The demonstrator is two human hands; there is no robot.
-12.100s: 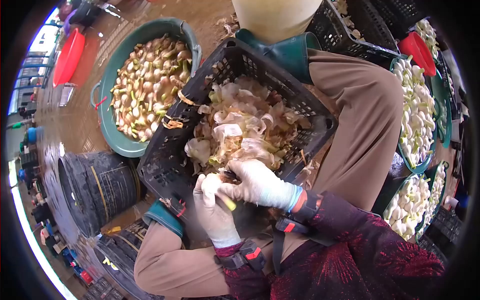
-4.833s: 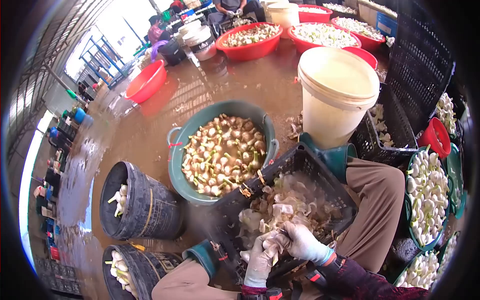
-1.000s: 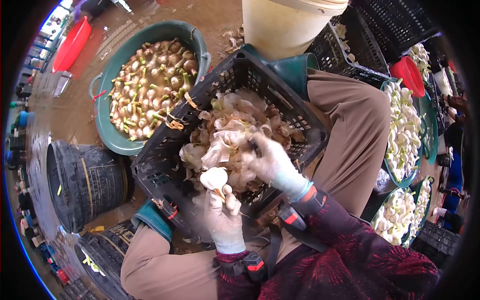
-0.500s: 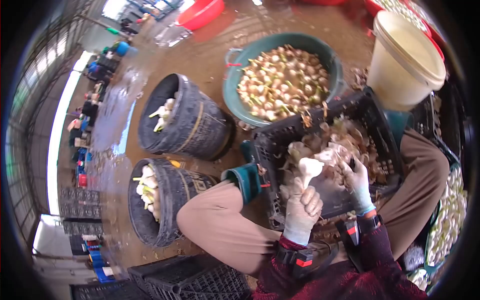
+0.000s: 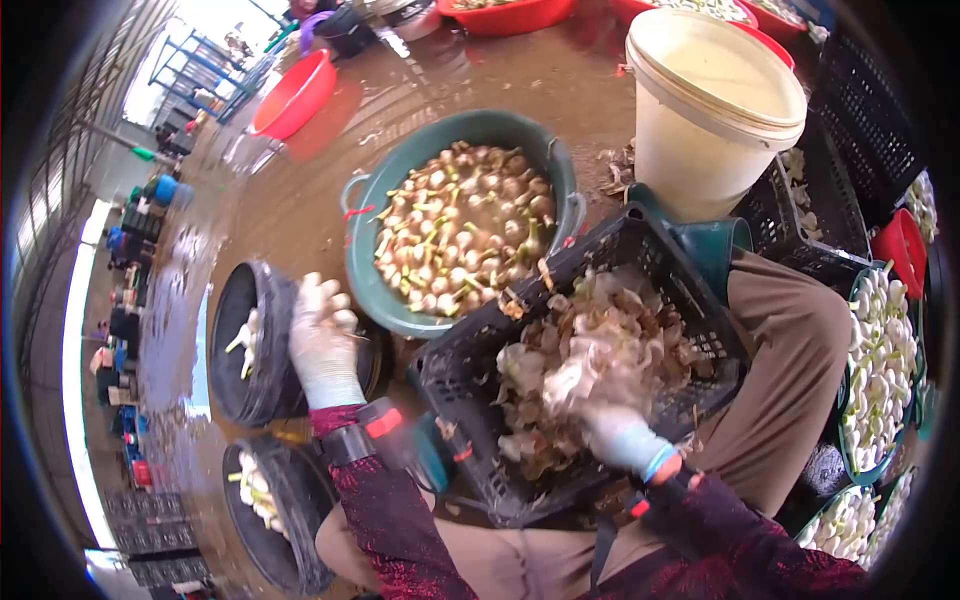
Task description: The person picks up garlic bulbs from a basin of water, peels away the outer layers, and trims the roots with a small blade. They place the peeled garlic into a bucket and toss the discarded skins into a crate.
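Observation:
My left hand [image 5: 325, 340], in a pale glove, is at the right rim of the upper dark bucket [image 5: 285, 345]. Its fingers look curled, and whatever they hold is hidden from me. White garlic bulbs [image 5: 247, 342] with stems lie inside that bucket. My right hand [image 5: 612, 437], also gloved, is low over the black crate [image 5: 500, 480] at my knees, next to a heap of garlic skins [image 5: 600, 350]. Motion smears its fingers, so I cannot see whether it grips anything. A green tub [image 5: 362, 255] beyond the crate holds unpeeled garlic [image 5: 465, 225] in murky water.
A second dark bucket [image 5: 295, 520] with white garlic stands nearer me on the left. A cream bucket [image 5: 690, 150] stands behind the crate. Tubs of white garlic [image 5: 880, 350] are at my right. Red basins [image 5: 297, 95] sit farther off on the wet floor [image 5: 240, 210].
My left hand, which held up a white garlic bulb over the crate, has moved left to the upper bucket. My right hand has dropped lower over the skins. The view has shifted right.

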